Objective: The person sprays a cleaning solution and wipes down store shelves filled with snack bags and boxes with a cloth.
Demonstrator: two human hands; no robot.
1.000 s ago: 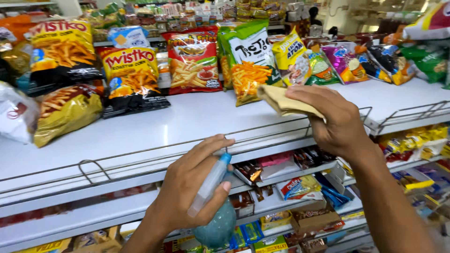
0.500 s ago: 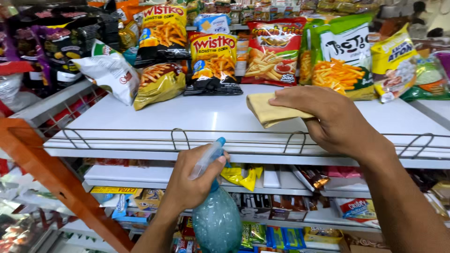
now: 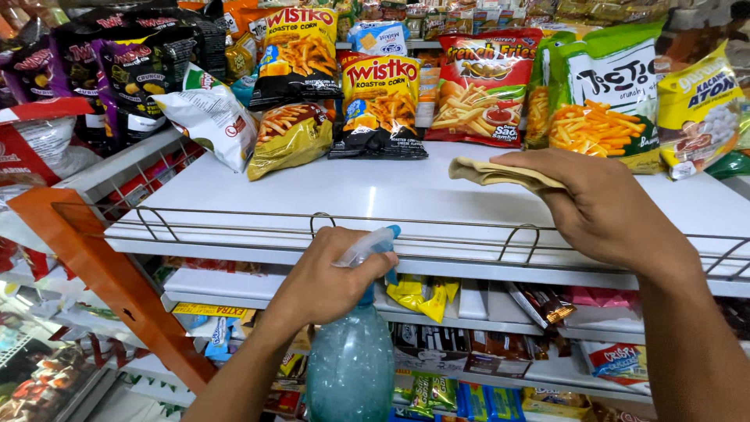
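Note:
My left hand [image 3: 324, 273] grips the neck and trigger of a pale blue spray bottle [image 3: 351, 367], held below the front rail of a white shop shelf [image 3: 375, 195]. My right hand [image 3: 601, 207] presses a folded tan cloth [image 3: 492, 172] flat on the shelf top, right of centre. Behind the cloth stand bags of snacks: a red bag of fries [image 3: 480, 86], a black and yellow corn snack bag [image 3: 379, 105], and a green and white bag [image 3: 601, 94].
A thin wire rail [image 3: 328, 223] runs along the shelf's front edge. A white bag [image 3: 211, 117] and more dark snack bags [image 3: 133, 70] crowd the left. An orange bracket [image 3: 101, 266] slants down at the left. Lower shelves [image 3: 484, 301] hold small packets.
The view has swung left and closer to the shelf. My right hand with the cloth has slid along the shelf top. My left hand still holds the bottle below the rail.

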